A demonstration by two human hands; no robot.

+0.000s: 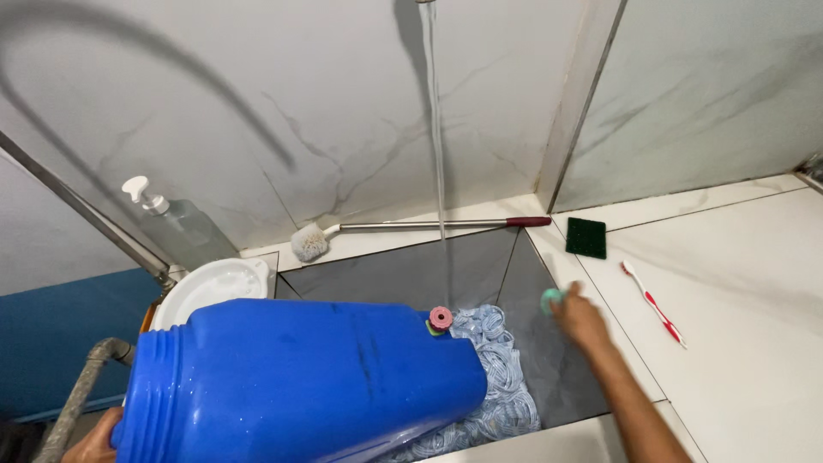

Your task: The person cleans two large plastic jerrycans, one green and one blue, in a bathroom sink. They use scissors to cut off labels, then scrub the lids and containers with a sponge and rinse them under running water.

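A large blue plastic jug (300, 386) lies on its side over a grey tiled sink (403, 270), its ribbed mouth toward the lower left. My left hand (93, 439) grips the jug at that mouth end, mostly hidden. My right hand (579, 315), blurred, reaches over the sink's right edge and holds a small teal object (549, 299) at its fingertips. A thin stream of water (437, 146) falls from above into the sink. A pink round knob (441, 318) sits on the jug's far end, above a light blue mat (501, 377).
A long-handled brush (403, 228) lies along the back ledge. A green scouring pad (585, 237) and a red-and-white toothbrush (653, 302) rest on the white counter (746, 343) at right. At left stand a clear pump bottle (176, 221), a white lid (219, 287) and a grey hose (81, 394).
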